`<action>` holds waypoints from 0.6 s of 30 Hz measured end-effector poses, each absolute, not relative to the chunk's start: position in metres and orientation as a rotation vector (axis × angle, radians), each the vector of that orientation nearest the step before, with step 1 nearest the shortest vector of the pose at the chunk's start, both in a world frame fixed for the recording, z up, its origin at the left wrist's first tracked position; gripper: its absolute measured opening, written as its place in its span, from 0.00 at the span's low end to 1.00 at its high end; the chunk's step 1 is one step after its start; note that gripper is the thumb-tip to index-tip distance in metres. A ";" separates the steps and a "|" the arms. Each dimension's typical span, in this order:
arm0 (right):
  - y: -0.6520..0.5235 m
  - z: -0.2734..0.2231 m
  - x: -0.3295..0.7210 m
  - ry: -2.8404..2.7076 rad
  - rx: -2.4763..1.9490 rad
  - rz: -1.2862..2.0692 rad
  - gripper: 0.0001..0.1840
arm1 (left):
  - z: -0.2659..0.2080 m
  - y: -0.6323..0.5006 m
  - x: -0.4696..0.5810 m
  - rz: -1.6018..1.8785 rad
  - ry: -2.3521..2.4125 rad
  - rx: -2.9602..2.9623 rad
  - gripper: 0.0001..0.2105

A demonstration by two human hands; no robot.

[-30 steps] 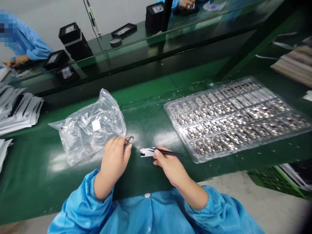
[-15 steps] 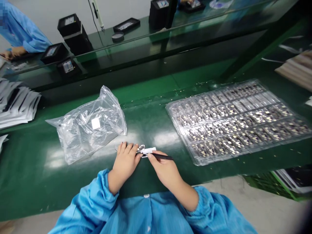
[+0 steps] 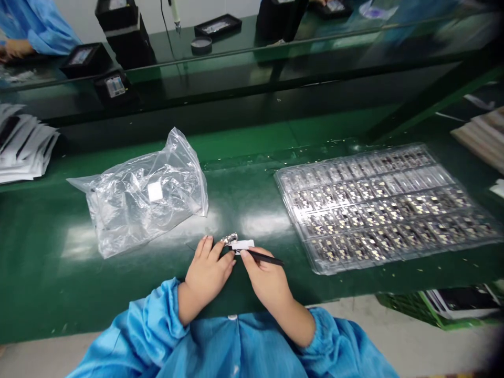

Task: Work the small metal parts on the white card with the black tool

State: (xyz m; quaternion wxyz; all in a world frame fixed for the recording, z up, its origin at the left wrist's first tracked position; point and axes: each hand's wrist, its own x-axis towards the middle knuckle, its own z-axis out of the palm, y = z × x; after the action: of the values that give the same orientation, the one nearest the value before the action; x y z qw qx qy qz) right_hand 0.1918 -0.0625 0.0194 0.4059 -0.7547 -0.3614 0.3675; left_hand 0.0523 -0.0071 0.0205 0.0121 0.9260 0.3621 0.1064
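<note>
A small silvery metal part (image 3: 229, 239) lies on the green bench just in front of me, with a white strip (image 3: 243, 244) at its right side. My left hand (image 3: 207, 275) rests palm down, its fingers and thumb closed on the near side of this part. Between the thumb and fingers of my right hand (image 3: 270, 281) is a slim black pair of tweezers (image 3: 268, 258), its tip pointing left at the white strip's lower edge. The fingers partly cover where tip and part meet.
A clear plastic bag (image 3: 129, 220) with a white label lies on the left. To the right sits a clear compartment tray (image 3: 303, 231) of small metal parts. Papers (image 3: 29, 149) are stacked at far left; black boxes (image 3: 128, 39) and a co-worker's sleeve (image 3: 51, 31) are across the bench.
The camera view has tilted and shifted slightly. My left fingers have drawn back a little, so more of the metal part shows. The tweezers stay in my right hand.
</note>
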 end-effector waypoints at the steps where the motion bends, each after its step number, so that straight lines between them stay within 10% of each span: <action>1: -0.063 0.019 0.192 -0.911 -1.905 0.921 0.17 | 0.021 -0.007 0.053 0.330 1.127 2.885 0.09; 18: -0.063 0.019 0.190 -0.902 -1.933 0.860 0.17 | 0.021 -0.007 0.054 0.302 1.114 2.832 0.10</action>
State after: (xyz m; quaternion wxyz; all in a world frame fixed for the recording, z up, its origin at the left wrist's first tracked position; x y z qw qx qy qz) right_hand 0.1899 -0.0634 0.0189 0.4084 -0.7671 -0.3579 0.3414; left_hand 0.0537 -0.0072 0.0208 0.0415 0.9252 0.3640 0.0986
